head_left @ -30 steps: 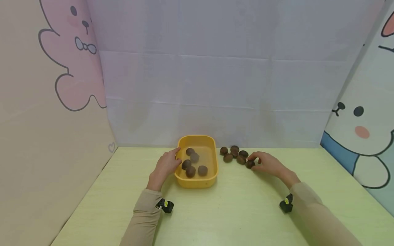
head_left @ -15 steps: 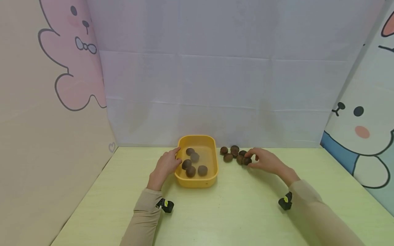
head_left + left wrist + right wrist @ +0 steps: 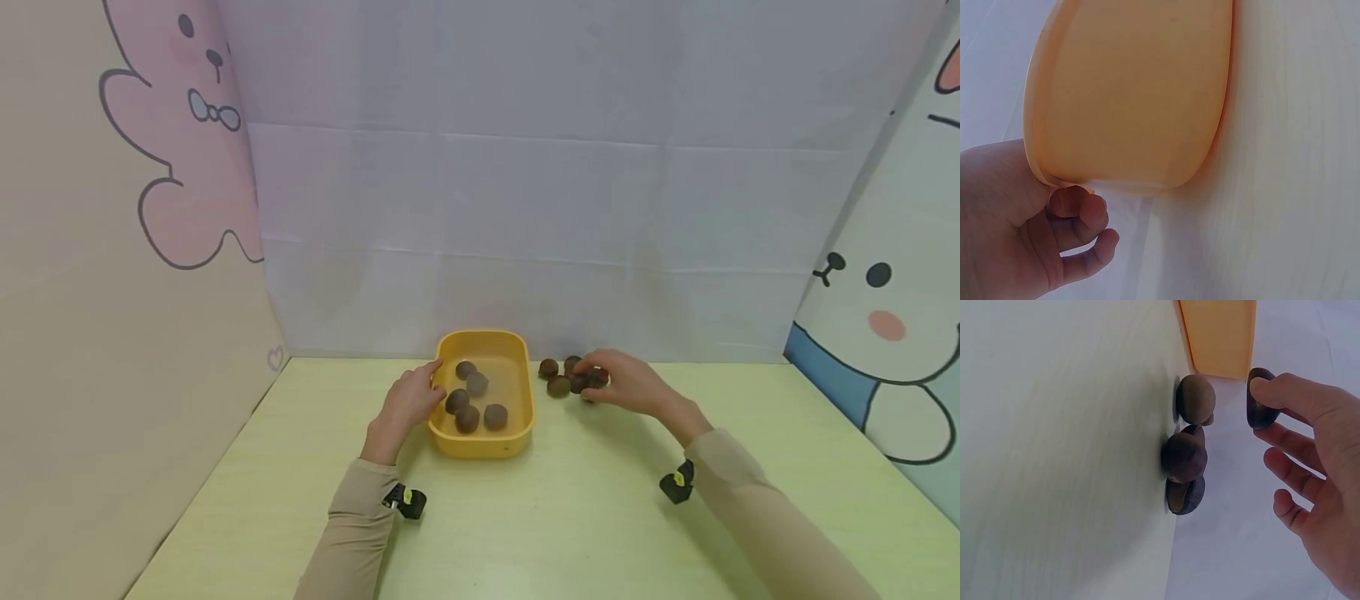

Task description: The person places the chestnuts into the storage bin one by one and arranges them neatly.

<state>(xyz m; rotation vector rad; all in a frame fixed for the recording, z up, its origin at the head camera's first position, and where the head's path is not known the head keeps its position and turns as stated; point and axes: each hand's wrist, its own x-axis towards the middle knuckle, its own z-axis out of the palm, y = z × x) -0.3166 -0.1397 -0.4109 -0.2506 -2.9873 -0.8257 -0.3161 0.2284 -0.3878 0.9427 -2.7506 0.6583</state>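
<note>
My left hand grips the left rim of a yellow plastic bin, its fingers curled at the wall in the left wrist view. Several brown chestnuts lie spread over the bin's floor. To the right, my right hand pinches one dark chestnut between thumb and fingertips. The right wrist view shows this chestnut raised off the table, its other fingers loosely bent. Below it, several more chestnuts sit in a cluster on the table, partly hidden by the hand in the head view.
The pale yellow-green table meets a white cloth backdrop right behind the bin and the chestnuts. Cartoon-printed panels stand on both sides, a pink bear left and a white animal right. Each wrist carries a small black camera.
My right hand has taken hold of the chestnut at the cluster's right end, lifted it and moved left over the others. The left hand and the bin have stayed in place.
</note>
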